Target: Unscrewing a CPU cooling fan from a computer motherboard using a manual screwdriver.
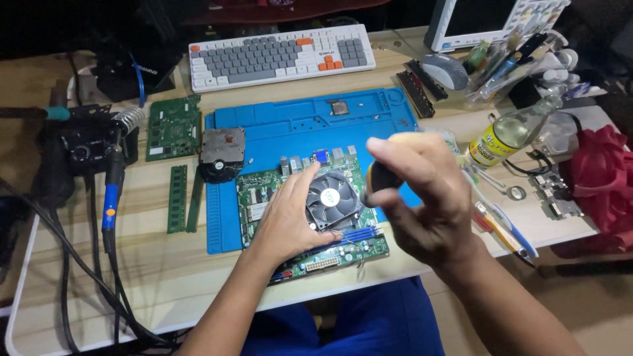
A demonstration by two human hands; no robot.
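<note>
A green motherboard [264,191] lies on a blue work mat [297,125] in front of me. A black cooler fan [333,198] with a metal heatsink sits on the board. My left hand [290,214] rests flat on the board, fingers touching the fan's left edge. My right hand [415,198] is closed around a screwdriver handle [382,175], dark with a yellow end, held upright over the fan's right side. The tool's tip is hidden behind the hand.
A second cooler [222,153] and a green circuit board [173,126] lie left of the mat, with memory sticks [177,198]. A soldering iron [111,198] and station stand at left. Keyboard [280,56], mouse [445,69], glass bottle [511,132], tools [501,227] and red cloth [603,181] surround.
</note>
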